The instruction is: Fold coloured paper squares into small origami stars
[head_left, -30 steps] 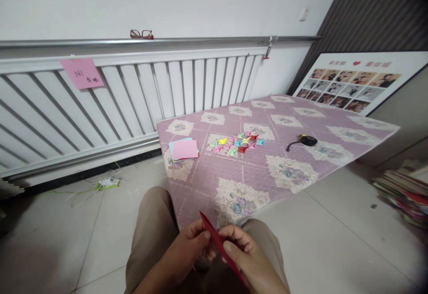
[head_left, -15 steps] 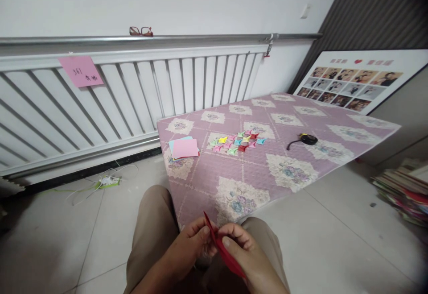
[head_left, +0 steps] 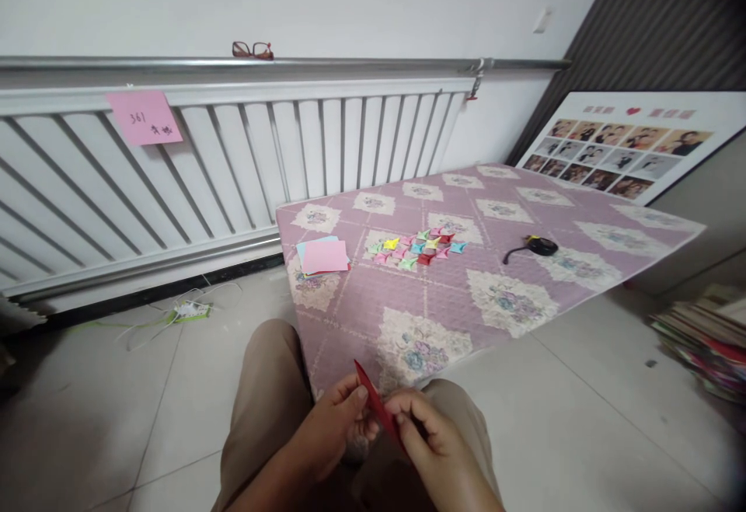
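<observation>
A piece of red paper, seen nearly edge-on, is held between my two hands above my lap, just off the near corner of the table. My left hand pinches its left side between thumb and fingers. On the right side, my right hand grips the paper with thumb and curled fingers. A small stack of coloured sheets with a pink sheet on top lies at the table's left. Several small folded paper pieces in various colours sit in rows to the right of the stack.
The table wears a purple floral cloth. A black tape measure lies on its right part. Behind stand a white radiator and a pipe with glasses. A power strip and stacked books are on the floor.
The red paper has turned more edge-on, and less of its lower part shows beside my right hand. My right hand's fingers have shifted slightly along it. The view has moved a little.
</observation>
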Available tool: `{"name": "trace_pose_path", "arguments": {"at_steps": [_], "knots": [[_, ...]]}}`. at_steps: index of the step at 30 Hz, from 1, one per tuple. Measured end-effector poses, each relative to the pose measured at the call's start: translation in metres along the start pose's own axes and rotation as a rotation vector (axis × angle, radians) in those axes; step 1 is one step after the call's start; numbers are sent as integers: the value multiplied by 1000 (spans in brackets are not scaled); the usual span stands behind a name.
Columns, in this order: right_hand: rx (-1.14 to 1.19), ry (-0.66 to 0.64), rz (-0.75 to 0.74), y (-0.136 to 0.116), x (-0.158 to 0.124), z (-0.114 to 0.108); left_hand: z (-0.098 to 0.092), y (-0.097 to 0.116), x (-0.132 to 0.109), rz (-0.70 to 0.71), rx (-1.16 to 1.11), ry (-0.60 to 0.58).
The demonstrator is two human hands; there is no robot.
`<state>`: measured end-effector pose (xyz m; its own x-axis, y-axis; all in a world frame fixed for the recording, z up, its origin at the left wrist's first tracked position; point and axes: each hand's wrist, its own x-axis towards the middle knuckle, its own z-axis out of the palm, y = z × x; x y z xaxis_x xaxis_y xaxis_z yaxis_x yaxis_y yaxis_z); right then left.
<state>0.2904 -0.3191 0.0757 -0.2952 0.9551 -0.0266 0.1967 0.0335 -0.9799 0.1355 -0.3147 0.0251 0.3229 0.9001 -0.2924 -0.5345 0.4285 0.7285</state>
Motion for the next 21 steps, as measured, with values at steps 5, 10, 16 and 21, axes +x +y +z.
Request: {"name": "trace_pose_path", "arguments": {"at_steps": [5, 10, 16, 21], "knots": [[154, -86, 148, -1, 0, -3, -2, 0, -1, 1, 29, 4], [222, -102, 186, 8, 1, -4, -2, 2, -1, -7, 62, 1], [309, -99, 251, 9, 0, -4, -2, 2, -1, 5, 46, -5], [319, -62, 290, 10, -1, -3, -1, 2, -1, 2, 23, -8]]}}
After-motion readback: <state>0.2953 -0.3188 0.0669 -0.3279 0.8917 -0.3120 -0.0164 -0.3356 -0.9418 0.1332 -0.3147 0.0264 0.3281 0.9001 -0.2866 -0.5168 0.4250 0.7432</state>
